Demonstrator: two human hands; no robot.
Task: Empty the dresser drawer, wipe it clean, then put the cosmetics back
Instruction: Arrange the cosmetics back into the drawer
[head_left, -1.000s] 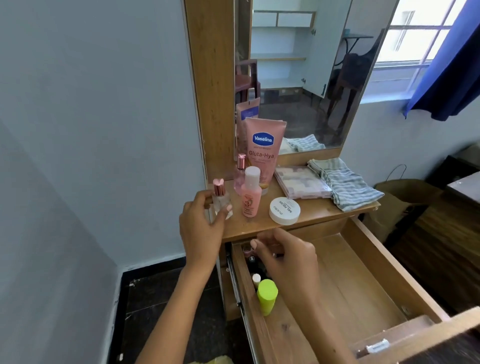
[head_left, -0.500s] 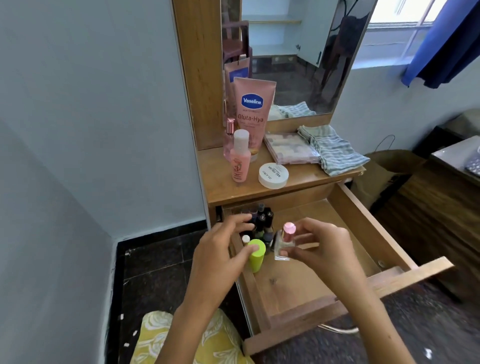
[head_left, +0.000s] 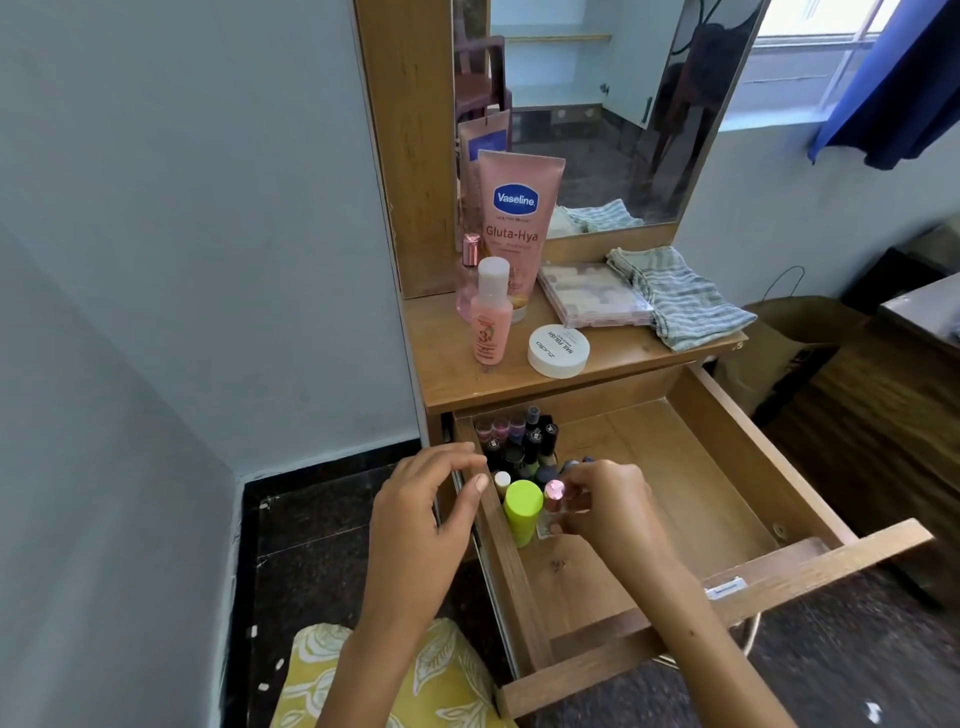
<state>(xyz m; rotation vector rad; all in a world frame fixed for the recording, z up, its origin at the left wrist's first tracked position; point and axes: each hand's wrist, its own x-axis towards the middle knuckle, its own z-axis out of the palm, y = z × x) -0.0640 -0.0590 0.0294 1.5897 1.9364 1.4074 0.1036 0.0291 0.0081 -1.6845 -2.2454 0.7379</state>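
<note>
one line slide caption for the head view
Right hand sets a pink-capped bottle beside the lime-green bottle in the open drawer.

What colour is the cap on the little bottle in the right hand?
Shiny rose-pink, seen in the head view: the cap on the small clear bottle held by the right hand.

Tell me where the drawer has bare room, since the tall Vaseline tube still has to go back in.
The drawer floor is bare from the right hand across to the right wall, and forward to the front panel. The back left corner is crowded with nail polish bottles, the green-capped bottle and the pink-capped bottle that the right hand holds.
</note>
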